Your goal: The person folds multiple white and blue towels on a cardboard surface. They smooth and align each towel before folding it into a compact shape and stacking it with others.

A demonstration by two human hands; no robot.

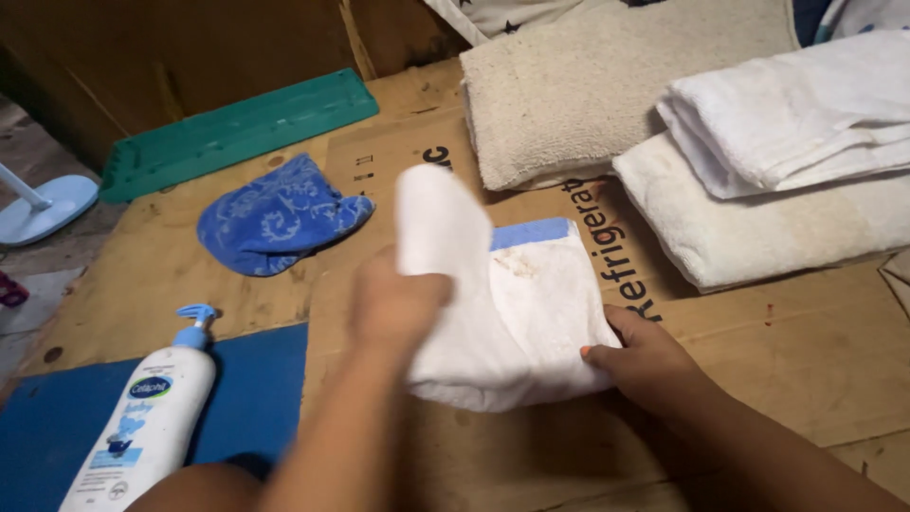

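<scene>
A small white cloth with a blue band along its far edge and a brownish stain lies on flattened cardboard. My left hand, blurred by motion, grips the cloth's left part and lifts it up and over. My right hand presses on the cloth's near right corner, holding it against the cardboard.
A blue patterned cloth lies to the left, beyond it a green plastic strip. A white pump bottle lies on a blue mat. A beige towel and folded white towels sit at the back right. A white fan base stands far left.
</scene>
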